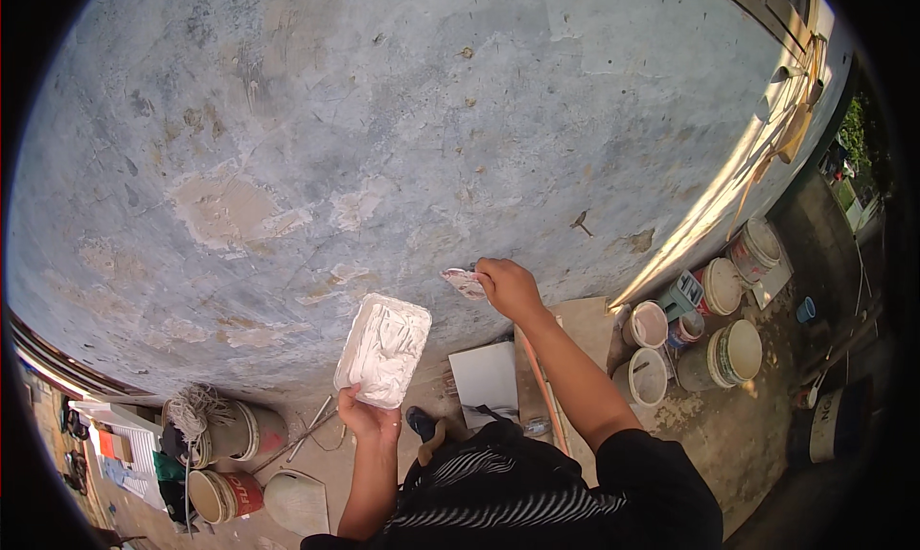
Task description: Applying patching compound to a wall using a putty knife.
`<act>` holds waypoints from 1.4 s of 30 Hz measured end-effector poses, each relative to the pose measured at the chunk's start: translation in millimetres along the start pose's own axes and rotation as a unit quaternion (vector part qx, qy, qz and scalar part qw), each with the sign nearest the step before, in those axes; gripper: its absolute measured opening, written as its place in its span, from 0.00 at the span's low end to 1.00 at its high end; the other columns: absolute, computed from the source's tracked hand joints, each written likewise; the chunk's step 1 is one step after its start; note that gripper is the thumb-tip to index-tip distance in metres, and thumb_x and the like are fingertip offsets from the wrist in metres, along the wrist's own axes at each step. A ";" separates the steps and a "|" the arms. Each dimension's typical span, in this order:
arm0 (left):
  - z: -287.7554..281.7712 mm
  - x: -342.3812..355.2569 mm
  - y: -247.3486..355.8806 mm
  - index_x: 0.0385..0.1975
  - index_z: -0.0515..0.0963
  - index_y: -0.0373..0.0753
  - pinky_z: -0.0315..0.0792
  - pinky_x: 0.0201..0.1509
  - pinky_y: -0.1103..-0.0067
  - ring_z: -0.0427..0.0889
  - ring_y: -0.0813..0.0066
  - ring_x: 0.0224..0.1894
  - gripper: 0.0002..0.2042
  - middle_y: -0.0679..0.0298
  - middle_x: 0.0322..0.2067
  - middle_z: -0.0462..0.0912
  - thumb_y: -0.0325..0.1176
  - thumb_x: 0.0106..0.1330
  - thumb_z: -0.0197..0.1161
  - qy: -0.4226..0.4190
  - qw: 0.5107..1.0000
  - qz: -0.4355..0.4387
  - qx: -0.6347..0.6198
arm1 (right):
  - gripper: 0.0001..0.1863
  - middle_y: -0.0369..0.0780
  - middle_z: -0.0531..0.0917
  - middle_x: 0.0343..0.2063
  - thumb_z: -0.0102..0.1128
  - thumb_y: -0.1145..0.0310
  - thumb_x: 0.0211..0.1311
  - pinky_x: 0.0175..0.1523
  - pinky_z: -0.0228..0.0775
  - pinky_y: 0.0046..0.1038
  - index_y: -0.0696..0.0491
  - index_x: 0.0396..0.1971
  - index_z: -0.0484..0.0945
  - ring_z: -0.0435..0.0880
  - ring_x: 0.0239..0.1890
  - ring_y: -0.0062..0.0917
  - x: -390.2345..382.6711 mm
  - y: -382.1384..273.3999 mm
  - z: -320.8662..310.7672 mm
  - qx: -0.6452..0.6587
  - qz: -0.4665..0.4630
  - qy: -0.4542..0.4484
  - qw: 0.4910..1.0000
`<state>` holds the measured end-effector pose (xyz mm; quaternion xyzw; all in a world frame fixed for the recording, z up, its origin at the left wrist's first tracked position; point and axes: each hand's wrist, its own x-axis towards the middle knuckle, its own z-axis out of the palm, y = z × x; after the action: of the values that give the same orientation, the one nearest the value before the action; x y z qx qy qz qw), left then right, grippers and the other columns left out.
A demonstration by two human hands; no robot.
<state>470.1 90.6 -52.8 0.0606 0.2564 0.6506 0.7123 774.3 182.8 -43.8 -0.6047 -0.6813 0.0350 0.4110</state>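
My left hand (369, 418) grips the near end of a shallow rectangular tray (352, 345), its fingers under it and the thumb at the rim. White putty (388, 344) is spread thickly inside. To the right, my right hand (508, 286) is closed round a putty knife (462, 282) whose blade is smeared with whitish-pink paste and points left. The blade is close to the worn blue-grey wall (431, 138); whether it touches cannot be told. Pale patches of filler (230, 208) mark the wall on the left.
Several paint buckets (736, 351) stand at the right, by the wall's foot. On the left are more buckets (225, 495), a mop head (198, 409) and a dustpan-like scoop (296, 502). A white board (484, 382) lies below the wall, near my foot (420, 422).
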 end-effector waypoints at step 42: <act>-6.9 -13.7 15.4 0.66 0.63 0.33 0.67 0.69 0.58 0.72 0.52 0.64 0.37 0.51 0.63 0.71 0.35 0.50 0.55 0.009 1.000 0.027 -0.008 | 0.08 0.45 0.80 0.26 0.60 0.66 0.64 0.36 0.72 0.43 0.54 0.31 0.73 0.80 0.32 0.44 -22.7 27.3 -19.2 -0.064 0.013 0.033 0.997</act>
<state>452.9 78.1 -48.4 0.0560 0.2553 0.6724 0.6925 806.0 162.1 -57.8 -0.6396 -0.6601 -0.0231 0.3933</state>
